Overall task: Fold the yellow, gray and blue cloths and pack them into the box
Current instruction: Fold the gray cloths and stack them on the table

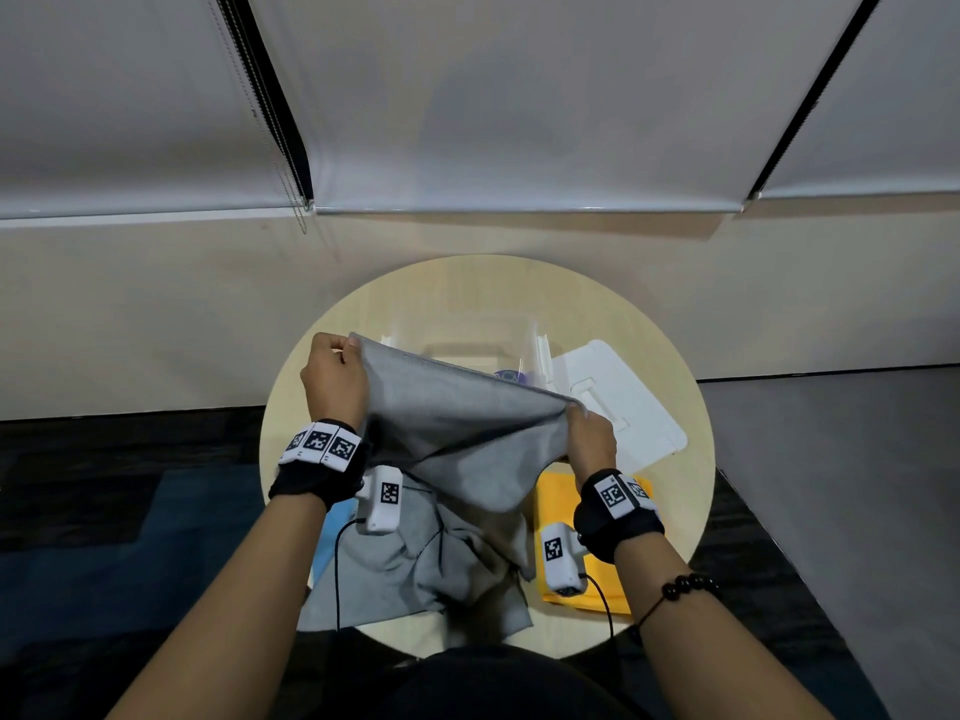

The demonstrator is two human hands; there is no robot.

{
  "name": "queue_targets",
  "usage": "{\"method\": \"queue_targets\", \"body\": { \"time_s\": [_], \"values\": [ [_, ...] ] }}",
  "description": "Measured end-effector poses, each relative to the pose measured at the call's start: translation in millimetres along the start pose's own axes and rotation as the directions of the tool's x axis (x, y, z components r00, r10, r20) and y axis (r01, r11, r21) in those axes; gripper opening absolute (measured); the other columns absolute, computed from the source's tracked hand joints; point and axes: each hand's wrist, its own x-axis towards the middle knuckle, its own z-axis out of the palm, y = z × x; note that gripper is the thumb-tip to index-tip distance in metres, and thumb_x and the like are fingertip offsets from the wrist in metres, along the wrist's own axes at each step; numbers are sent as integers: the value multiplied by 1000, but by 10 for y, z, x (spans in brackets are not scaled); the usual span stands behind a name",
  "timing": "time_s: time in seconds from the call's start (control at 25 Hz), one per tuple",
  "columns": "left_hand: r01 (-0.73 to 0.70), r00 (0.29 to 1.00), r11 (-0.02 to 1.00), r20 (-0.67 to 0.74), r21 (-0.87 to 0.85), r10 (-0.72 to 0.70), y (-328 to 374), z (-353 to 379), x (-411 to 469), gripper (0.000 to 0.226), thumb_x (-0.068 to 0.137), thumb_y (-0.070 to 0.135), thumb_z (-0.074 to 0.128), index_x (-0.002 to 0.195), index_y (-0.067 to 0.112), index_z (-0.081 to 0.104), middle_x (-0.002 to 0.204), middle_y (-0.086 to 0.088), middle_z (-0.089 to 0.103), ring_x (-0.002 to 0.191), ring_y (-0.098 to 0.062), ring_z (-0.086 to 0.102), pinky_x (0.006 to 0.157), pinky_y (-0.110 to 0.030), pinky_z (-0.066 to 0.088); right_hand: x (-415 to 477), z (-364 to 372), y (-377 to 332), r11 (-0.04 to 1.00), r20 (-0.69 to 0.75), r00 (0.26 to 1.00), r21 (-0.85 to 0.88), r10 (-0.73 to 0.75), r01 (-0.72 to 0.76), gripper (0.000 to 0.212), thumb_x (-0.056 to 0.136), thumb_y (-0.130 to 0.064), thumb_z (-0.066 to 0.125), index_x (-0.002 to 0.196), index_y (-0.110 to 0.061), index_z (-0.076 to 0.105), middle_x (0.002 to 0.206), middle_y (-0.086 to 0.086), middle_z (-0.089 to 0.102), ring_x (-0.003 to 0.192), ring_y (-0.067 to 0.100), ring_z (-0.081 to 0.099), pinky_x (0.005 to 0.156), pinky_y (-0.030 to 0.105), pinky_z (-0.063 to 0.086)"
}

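folding the gray cloth [457, 428]: holding its top edge taut above the tabletop [675, 511], with left hand [332, 379] and right hand [589, 439] fingers [332, 345] clamped on its corners, leaving the rest crumpled below. probably needing next: laying flat, halving, then packing into the box [467, 350] just behind.

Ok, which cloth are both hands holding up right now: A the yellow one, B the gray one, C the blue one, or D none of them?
B: the left hand and the right hand each grip an edge of the gray cloth, raised above the table, while the yellow cloth lies flat on it.
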Motion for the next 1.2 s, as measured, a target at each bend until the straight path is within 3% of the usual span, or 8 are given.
{"method": "queue_targets", "body": {
  "time_s": [0.24,0.36,0.44,0.6,0.68,0.8,1.0,1.2],
  "values": [
    [58,998,998,-30,-23,-59,14,15,38,19,103,28,47,100,11,54,93,-7,59,83,-27,54,73,-29,38,-8,14,-68,986,115,991,-144,-69,85,36,100,-39,51,72,-16,53,78,7,58,85,32,57,70,38,47],
    [8,999,1000,36,4,-8,-11,38,20,16,103,28,46,100,14,52,87,-6,61,79,-29,57,64,-30,38,-48,-9,-78,992,281,959,-106,-36,68,38,100,-35,55,98,2,66,103,25,69,99,41,66,92,57,55],
    [-113,985,994,136,7,111,6,81,-88,13,103,28,50,99,16,54,85,-1,62,79,-23,57,62,-28,36,-117,2,-126,998,383,924,-38,-23,40,34,100,-26,56,111,5,65,114,28,68,105,42,67,92,58,56],
    [-393,834,918,398,-58,382,69,299,-469,4,98,21,61,96,18,63,90,4,69,83,-13,64,73,-26,49,-326,83,-303,992,622,783,112,-18,-65,21,103,-12,54,109,8,60,110,30,67,99,40,70,78,40,63],
    [-479,735,874,507,-82,450,64,435,-671,3,95,18,65,95,18,68,92,5,69,85,-10,65,79,-26,52,-403,120,-390,992,696,717,117,-47,-48,12,103,-5,50,99,3,58,100,29,69,93,38,70,87,41,61],
    [-531,666,841,562,-104,490,3,557,-833,4,92,16,69,94,17,72,93,5,66,87,-10,64,81,-30,54,-414,100,-457,989,721,688,143,-87,-25,22,102,3,41,114,9,59,106,31,68,101,39,68,102,47,53],
    [-375,758,921,538,-105,370,-50,558,-804,10,94,18,66,88,27,66,81,15,70,79,3,65,69,-11,48,-424,59,-396,983,689,718,180,-96,-41,26,103,-6,50,121,8,62,111,29,71,107,42,70,96,42,58],
    [-220,827,967,500,-130,256,-90,571,-804,7,98,21,61,91,24,60,77,7,68,63,5,59,60,-10,43,-478,102,-382,977,629,769,210,-111,-31,22,98,-19,65,105,2,66,107,31,70,93,37,71,84,35,61]
  ]
}}
